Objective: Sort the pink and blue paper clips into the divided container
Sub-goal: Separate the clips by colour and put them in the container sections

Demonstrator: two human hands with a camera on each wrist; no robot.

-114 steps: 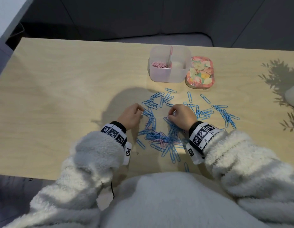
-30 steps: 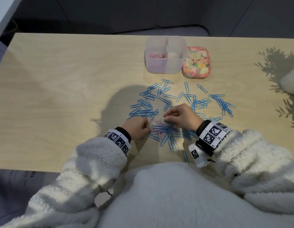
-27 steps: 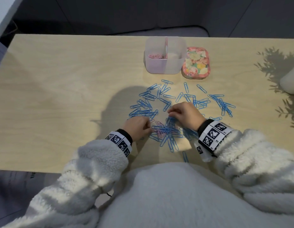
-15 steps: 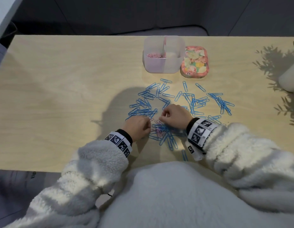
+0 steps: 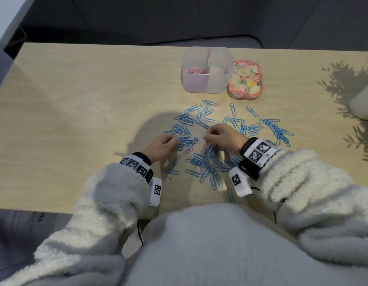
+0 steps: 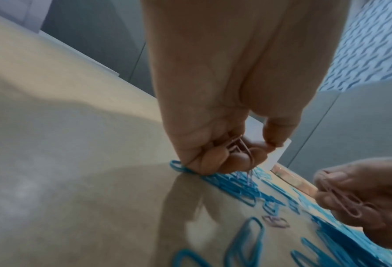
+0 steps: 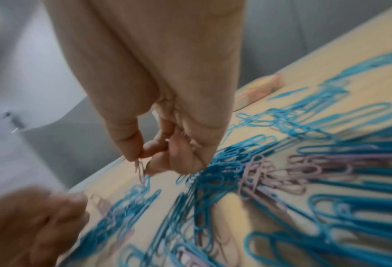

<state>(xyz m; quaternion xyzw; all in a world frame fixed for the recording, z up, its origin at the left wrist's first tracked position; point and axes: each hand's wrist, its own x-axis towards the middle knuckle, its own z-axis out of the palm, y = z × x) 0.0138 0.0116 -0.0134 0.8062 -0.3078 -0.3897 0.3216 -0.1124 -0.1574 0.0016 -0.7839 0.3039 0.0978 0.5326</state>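
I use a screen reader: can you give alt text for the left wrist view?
The left hand holds pink paper clips in curled fingers, knuckles resting on blue paper clips scattered over a wooden table. The right hand holds more pink clips.

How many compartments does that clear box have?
2: the left compartment holds pink clips, the right compartment looks empty, split by a pink divider.

matt pale wood table, frosted translucent plastic container, fluffy fleece sleeves, smooth coated clips.
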